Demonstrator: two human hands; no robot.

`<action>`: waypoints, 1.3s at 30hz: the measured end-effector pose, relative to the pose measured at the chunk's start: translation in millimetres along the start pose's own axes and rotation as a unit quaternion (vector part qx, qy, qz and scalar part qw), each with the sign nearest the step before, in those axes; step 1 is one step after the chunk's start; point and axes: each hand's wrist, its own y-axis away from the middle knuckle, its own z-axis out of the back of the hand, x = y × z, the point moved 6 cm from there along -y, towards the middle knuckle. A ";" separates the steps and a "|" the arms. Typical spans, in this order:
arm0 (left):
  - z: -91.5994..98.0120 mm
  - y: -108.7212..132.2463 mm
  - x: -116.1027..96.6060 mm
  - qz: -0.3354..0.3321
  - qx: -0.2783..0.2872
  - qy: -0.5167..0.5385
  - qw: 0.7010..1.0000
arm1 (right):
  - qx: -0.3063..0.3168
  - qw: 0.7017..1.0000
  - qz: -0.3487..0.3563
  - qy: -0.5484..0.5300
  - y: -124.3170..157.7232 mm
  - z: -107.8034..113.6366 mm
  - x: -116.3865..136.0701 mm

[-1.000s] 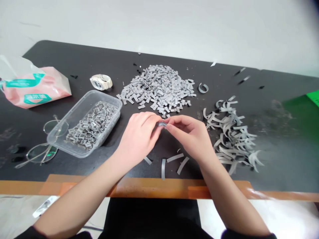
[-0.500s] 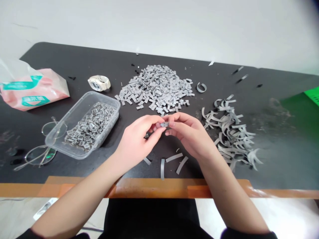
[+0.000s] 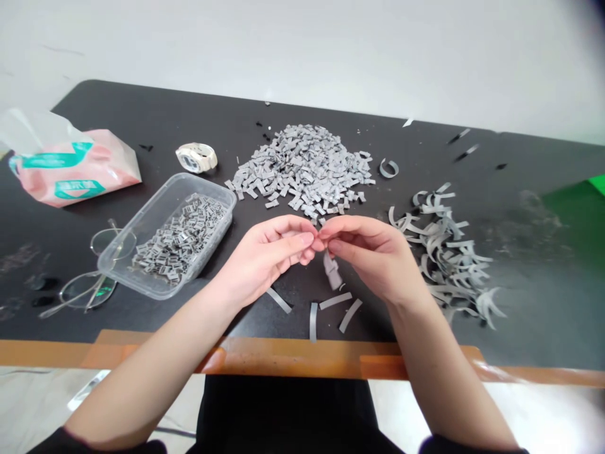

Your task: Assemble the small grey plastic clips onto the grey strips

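Gray strip (image 3: pixel 332 271) now dangles below the meeting hands, above loose strips (image 3: pixel 334 301). Left hand (image 3: pixel 265 260), right hand (image 3: pixel 366 253): both curled nearly closed; hold on strip cannot be told.

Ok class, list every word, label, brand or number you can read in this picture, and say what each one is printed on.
Nothing can be quoted with confidence.
Upper teal band on the pink plastic pack: lettering too blurred to read.
Lower teal label on the same pack: lettering too small and blurred to read.
White roll: dark marks, too small to tell whether they are text.
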 end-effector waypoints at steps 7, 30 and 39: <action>10.6 -0.3 -0.2 -0.055 -0.071 -0.118 0.989 | -0.120 0.991 -0.057 0.007 -1.7 13.6 -11.5; -5.3 8.1 -14.3 -0.129 -0.043 -0.273 0.953 | -0.028 0.988 -0.120 -0.095 -2.6 -1.9 -14.3; -6.0 8.5 -7.6 -0.142 -0.037 -0.202 0.968 | -0.023 0.983 -0.128 -0.129 0.8 -7.8 -8.1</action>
